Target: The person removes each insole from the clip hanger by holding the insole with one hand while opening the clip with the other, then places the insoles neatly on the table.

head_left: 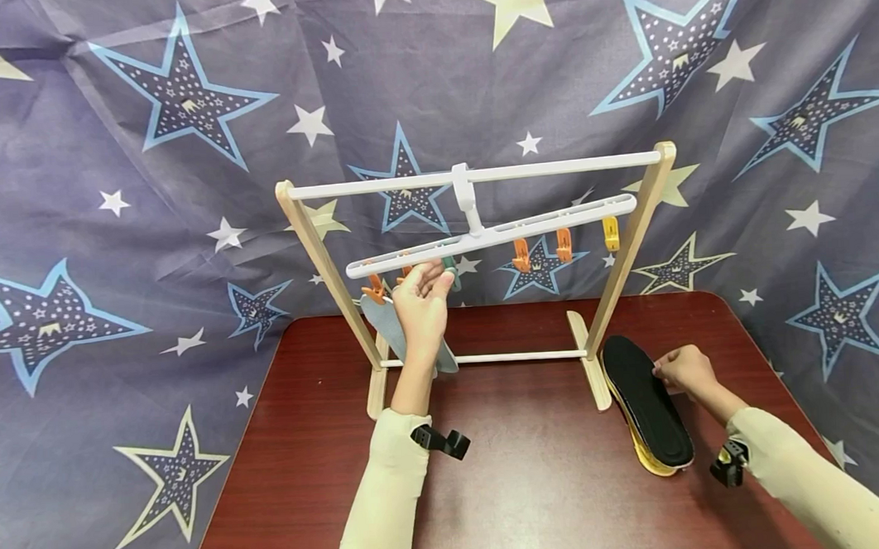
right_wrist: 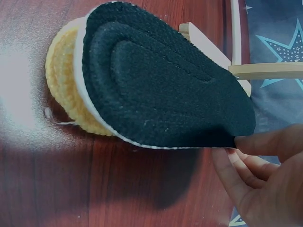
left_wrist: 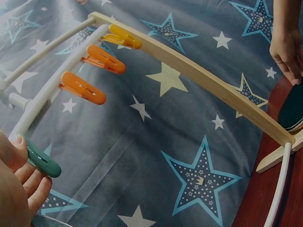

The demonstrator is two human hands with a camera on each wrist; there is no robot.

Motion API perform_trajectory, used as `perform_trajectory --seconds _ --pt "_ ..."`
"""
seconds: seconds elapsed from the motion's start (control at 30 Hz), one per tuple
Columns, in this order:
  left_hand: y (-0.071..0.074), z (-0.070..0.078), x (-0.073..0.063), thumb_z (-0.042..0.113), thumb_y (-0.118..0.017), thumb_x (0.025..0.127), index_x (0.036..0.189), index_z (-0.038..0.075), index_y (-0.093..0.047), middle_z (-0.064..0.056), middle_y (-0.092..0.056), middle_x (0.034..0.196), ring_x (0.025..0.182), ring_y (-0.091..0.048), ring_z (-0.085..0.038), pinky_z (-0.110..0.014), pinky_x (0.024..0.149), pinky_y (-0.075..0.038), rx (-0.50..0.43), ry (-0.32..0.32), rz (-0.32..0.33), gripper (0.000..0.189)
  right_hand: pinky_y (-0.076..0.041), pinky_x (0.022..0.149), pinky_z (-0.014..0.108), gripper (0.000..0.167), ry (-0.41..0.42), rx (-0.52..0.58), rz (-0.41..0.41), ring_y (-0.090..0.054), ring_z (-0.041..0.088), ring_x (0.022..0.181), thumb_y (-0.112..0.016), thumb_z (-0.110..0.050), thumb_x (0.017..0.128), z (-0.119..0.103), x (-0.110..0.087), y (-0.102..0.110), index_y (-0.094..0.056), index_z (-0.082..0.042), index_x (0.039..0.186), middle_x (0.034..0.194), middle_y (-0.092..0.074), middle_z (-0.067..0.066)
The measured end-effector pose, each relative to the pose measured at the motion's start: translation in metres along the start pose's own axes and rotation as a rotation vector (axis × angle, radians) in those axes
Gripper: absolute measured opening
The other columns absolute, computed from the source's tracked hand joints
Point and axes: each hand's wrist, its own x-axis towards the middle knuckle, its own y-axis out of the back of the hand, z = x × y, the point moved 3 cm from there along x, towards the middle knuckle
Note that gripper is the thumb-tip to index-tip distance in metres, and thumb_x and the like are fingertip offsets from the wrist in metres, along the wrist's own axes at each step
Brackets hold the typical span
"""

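A white clip hanger (head_left: 556, 219) hangs tilted from the rod of a small rack, its left end lower. My left hand (head_left: 422, 308) is raised under its left half, thumb and fingers pinching a green clothes clip (left_wrist: 43, 161). A grey insole (head_left: 387, 323) hangs from an orange clip (head_left: 374, 289) at the left end; my left hand and forearm cover part of it. At the right, my right hand (head_left: 687, 369) pinches the edge of a black insole (right_wrist: 156, 85), thumb above and fingers below. The black insole lies over a yellow sole-shaped piece (right_wrist: 64, 80).
The wooden rack (head_left: 628, 252) stands on a dark red table (head_left: 516, 461), with a white bar low between its feet. Orange clips (left_wrist: 84, 88) and a yellow clip (left_wrist: 125, 36) hang along the hanger's right half. Behind is a star-patterned cloth (head_left: 254, 151).
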Motion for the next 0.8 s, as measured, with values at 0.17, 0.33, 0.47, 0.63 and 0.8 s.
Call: perform_trajectory --seconds 0.17,0.33,0.47,0.63,0.8 --pt "-0.0007 0.0001 -0.0002 -0.006 -0.071 0.090 0.110 -0.012 -0.070 -0.031 -0.073 0.108 0.084 -0.070 -0.005 -0.021 0.085 -0.060 -0.007 0.002 -0.004 0.022 -0.063 0.055 0.031 0.019 -0.021 0.008 -0.005 -0.063 0.007 0.053 -0.064 -0.001 0.085 0.0043 0.0033 -0.0004 -0.070 0.015 0.093 0.059 -0.063 -0.004" --pt "-0.0009 -0.0017 0.0005 -0.005 -0.072 0.089 0.111 -0.012 -0.071 -0.030 -0.073 0.109 0.087 -0.071 -0.009 -0.022 0.087 -0.060 -0.008 0.007 -0.004 0.023 -0.063 0.056 0.032 0.018 -0.036 0.011 -0.006 -0.063 0.007 0.054 -0.064 -0.002 0.086 0.0073 0.0044 -0.0007 -0.071 0.014 0.092 0.060 -0.063 -0.004" --pt "-0.0016 -0.0030 0.0012 -0.005 -0.072 0.090 0.112 -0.012 -0.071 -0.031 -0.073 0.110 0.088 -0.071 -0.011 -0.020 0.086 -0.060 -0.011 0.017 -0.004 0.023 -0.063 0.056 0.031 0.019 -0.036 0.010 -0.008 -0.063 0.007 0.054 -0.064 -0.002 0.087 0.0072 0.0032 -0.0011 -0.071 0.014 0.093 0.061 -0.063 -0.004" --pt "-0.0022 -0.0022 0.0013 -0.005 -0.071 0.090 0.114 -0.013 -0.069 -0.033 -0.071 0.113 0.090 -0.071 -0.013 -0.019 0.086 -0.059 -0.020 0.022 -0.012 0.026 -0.062 0.054 0.029 0.021 -0.027 0.006 -0.009 -0.061 0.007 0.054 -0.063 -0.003 0.088 0.0053 0.0009 -0.0014 -0.070 0.016 0.095 0.062 -0.063 -0.003" --pt "-0.0017 -0.0040 0.0009 -0.006 -0.072 0.089 0.115 -0.014 -0.069 -0.032 -0.071 0.114 0.095 -0.072 -0.021 -0.019 0.087 -0.059 -0.017 0.020 -0.010 0.027 -0.061 0.053 0.028 0.020 -0.024 0.022 -0.012 -0.060 0.006 0.055 -0.062 -0.001 0.088 0.0048 -0.0007 -0.0013 -0.070 0.016 0.095 0.062 -0.063 -0.003"
